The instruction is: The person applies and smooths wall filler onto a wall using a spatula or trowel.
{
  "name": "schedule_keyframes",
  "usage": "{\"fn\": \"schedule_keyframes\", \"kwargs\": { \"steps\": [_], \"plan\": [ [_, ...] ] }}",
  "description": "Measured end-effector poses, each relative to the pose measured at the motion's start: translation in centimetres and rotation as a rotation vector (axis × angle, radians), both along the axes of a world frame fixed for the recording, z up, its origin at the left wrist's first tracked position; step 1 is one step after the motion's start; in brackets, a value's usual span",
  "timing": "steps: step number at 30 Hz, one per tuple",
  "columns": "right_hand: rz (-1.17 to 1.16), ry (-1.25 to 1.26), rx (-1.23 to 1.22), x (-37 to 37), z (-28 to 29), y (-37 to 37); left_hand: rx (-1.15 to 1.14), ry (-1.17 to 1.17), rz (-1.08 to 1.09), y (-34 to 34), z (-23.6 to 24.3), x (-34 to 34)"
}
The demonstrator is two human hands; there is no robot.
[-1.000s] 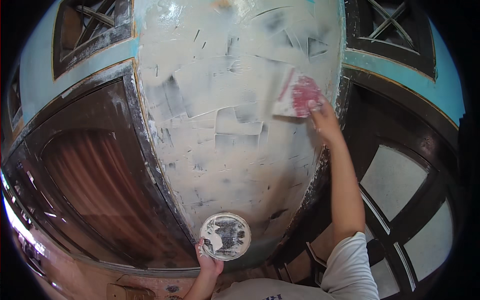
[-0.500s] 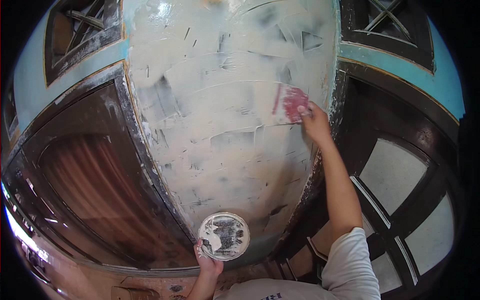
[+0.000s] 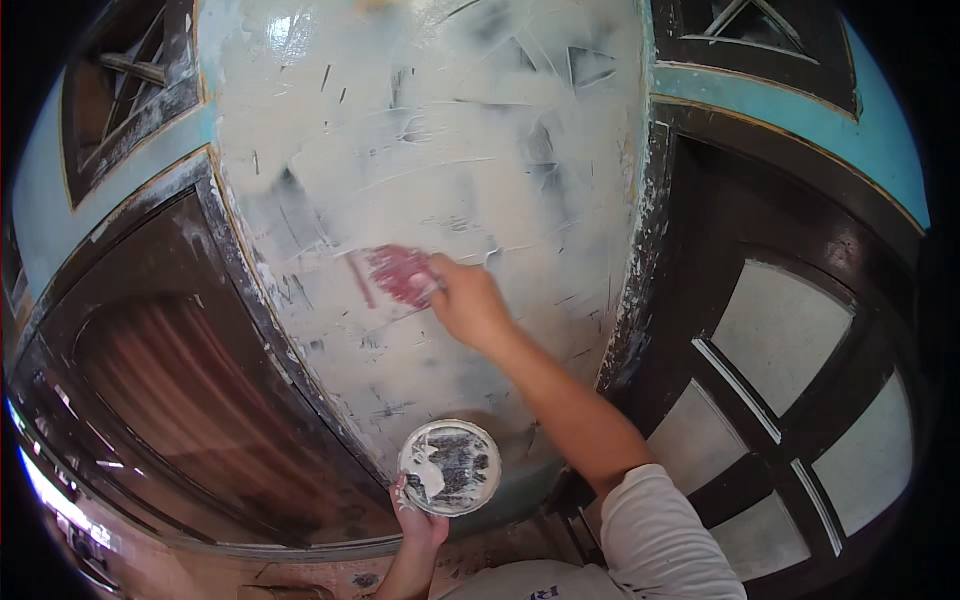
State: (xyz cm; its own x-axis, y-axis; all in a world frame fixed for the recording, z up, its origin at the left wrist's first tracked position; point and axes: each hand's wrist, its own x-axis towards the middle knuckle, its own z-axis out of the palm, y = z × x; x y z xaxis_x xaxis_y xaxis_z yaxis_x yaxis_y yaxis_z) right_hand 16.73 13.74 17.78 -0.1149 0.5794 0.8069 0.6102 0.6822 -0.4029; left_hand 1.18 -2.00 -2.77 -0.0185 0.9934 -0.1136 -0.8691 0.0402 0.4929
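Note:
My right hand (image 3: 468, 300) grips a red scraper (image 3: 398, 276), its flat blade smeared with white putty and laid against the wall (image 3: 400, 190). The wall is coated in uneven whitish filler, with dark grey patches and ridges showing through. Low in front of me, my left hand (image 3: 420, 522) holds a round, shallow container (image 3: 492, 448) by its lower left rim. White putty (image 3: 430, 476) lies on the left part of the container's dark, streaked inside. Putty also smears the left fingers.
A dark wooden door with a reddish-brown curtain-like panel (image 3: 170, 370) stands left of the wall. On the right is a dark door frame with pale panels (image 3: 785, 335). Turquoise wall strips (image 3: 760, 88) run above both. A reddish floor (image 3: 190, 575) shows below.
My right hand has swept the scraper left and somewhat down across the wall. The view has shifted slightly. My left hand still holds the container in nearly the same place.

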Motion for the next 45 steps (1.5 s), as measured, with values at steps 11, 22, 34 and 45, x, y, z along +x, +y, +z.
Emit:
{"fn": "schedule_keyframes", "kwargs": {
  "steps": [11,22,34,45],
  "plan": [
    [-0.113,0.487,-0.062,23.0,-6.7,-3.8,0.02,-0.001,0.068,-0.3,-0.9,0.7],
    [0.27,0.86,-0.418,23.7,-9.3,-6.6,0.017,0.026,0.041,-1.0,-0.4,6.0],
    [0.164,0.235,-0.369,20.7,0.2,-1.8,0.025,0.058,0.209,-3.0,0.1,7.9],
    [-0.359,-0.383,0.247,20.7,16.9,2.5,0.041,0.02,0.219,-3.0,-0.1,9.2]
  ]
}}
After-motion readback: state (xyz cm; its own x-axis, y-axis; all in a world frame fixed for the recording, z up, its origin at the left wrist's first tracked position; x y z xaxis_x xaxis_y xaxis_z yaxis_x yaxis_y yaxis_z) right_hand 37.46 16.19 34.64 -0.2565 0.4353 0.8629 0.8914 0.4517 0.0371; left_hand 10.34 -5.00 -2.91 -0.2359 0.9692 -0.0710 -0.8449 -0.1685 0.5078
